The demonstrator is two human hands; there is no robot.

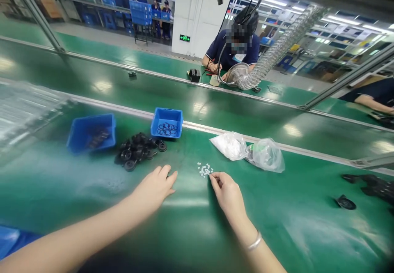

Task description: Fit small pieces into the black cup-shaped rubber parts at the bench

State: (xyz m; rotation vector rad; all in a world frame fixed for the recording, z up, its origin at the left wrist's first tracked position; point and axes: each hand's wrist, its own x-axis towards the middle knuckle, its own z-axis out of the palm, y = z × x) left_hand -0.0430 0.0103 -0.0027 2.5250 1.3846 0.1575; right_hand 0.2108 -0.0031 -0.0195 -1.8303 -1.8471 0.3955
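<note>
My right hand (227, 191) is at the near right edge of a small scatter of tiny white pieces (204, 169) on the green table (187, 232). Its thumb and forefinger are pinched together; anything between them is too small to make out. My left hand (156, 184) hovers over or rests on the table, fingers apart, holding nothing visible. Nearest to it is a pile of round black plastic parts (138, 147). Behind that pile stands a blue bin (166, 121) with thin black rings (167, 129) inside.
Another blue bin (92, 132) with dark parts stands left. A clear bag of white pieces (230, 145) and a second plastic bag (267, 154) lie behind my right hand. More black parts (380, 189) lie far right. Across the line, a co-worker (234, 47) sits by a clear duct (277, 47).
</note>
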